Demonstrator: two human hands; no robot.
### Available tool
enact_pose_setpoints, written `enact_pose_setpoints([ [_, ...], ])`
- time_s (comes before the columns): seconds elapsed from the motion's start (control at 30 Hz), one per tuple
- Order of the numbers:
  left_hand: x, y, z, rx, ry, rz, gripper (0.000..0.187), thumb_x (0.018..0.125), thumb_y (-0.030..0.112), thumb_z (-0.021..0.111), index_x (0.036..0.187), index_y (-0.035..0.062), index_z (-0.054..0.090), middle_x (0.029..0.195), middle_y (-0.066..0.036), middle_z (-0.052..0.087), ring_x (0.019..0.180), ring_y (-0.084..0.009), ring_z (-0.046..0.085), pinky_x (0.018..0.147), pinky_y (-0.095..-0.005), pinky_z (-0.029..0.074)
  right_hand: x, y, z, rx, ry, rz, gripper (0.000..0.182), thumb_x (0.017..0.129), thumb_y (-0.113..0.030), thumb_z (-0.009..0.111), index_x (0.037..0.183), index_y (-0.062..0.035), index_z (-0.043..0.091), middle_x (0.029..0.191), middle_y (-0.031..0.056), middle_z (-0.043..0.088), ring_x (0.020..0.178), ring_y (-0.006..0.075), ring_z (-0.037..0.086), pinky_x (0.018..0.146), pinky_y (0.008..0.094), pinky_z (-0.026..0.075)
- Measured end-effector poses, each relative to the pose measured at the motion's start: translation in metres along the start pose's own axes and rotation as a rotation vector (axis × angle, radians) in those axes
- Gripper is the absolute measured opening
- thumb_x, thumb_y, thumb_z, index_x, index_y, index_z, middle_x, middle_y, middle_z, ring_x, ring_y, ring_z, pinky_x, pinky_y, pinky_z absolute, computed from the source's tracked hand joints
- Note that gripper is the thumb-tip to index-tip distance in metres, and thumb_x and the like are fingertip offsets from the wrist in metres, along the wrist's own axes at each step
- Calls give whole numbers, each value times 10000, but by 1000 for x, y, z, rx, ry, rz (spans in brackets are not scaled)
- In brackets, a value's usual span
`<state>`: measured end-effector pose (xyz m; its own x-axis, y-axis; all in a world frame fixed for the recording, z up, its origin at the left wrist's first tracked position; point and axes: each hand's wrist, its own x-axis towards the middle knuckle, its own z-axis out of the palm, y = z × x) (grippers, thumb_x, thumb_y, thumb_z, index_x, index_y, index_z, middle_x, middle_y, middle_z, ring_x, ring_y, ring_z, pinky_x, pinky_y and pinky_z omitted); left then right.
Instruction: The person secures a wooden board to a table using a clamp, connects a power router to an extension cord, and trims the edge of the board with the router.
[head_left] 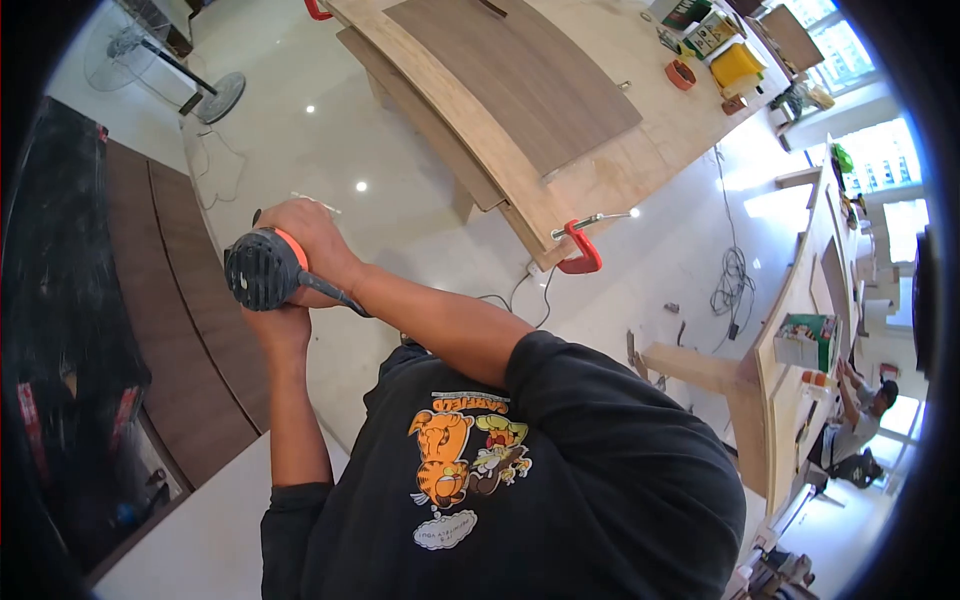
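A corded power tool (262, 272) with a round, black vented end and an orange band is held out at the left, its end facing me. My right hand (312, 238) is closed over its far side. My left hand (280, 318) grips it from the near side, with most of the fingers hidden behind the housing. A thick black cable sleeve slants from the tool toward my right forearm. The working end is out of sight. Brown panels (180, 250) stand left of the tool.
A workbench (650, 150) carries a curved brown panel (530, 80); a red clamp (580, 250) juts from its corner. Bottles and tins stand at the far end. A fan (215, 98) stands at upper left. Coiled cable (733, 283) lies on the floor. Another person (860, 420) is at right.
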<state>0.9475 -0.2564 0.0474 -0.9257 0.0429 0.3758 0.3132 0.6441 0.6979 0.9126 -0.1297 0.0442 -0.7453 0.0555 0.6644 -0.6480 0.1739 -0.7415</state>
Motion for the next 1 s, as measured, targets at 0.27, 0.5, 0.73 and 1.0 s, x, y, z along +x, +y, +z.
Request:
enact_pose_setpoints([
  [0.27, 33, -28, 12, -222, -65, 188, 291, 805, 84, 745, 1072, 40, 637, 1047, -79, 685, 1002, -217, 647, 864, -370, 503, 9, 12, 6, -187, 68, 66, 537, 542, -174, 762, 1049, -160, 587, 1057, 51, 603, 1091, 309, 531, 969, 442, 355],
  [0.5, 39, -35, 45, -290, -324, 275, 255, 832, 104, 703, 1059, 23, 621, 1023, -91, 672, 971, -223, 641, 856, -363, 499, -10, 13, -24, -392, 250, 74, 415, 639, -193, 733, 1035, -148, 616, 1031, 34, 635, 1025, 278, 575, 952, 427, 385],
  [0.73, 22, -10, 87, -199, -479, 403, 301, 836, 138, 702, 1099, 27, 608, 1088, -124, 649, 1025, -278, 617, 905, -404, 481, -41, 15, -72, -621, 347, 125, 367, 695, -181, 706, 1052, -147, 630, 1074, 22, 632, 1076, 252, 562, 950, 419, 381],
  [1.0, -15, 10, 88, -12, -498, 475, 425, 826, 136, 713, 1207, 33, 556, 1170, -142, 595, 1098, -330, 568, 917, -438, 453, -60, -10, -105, -609, 236, 29, 319, 729, -161, 696, 1040, -141, 631, 1068, 4, 621, 1079, 223, 563, 961, 433, 378],
])
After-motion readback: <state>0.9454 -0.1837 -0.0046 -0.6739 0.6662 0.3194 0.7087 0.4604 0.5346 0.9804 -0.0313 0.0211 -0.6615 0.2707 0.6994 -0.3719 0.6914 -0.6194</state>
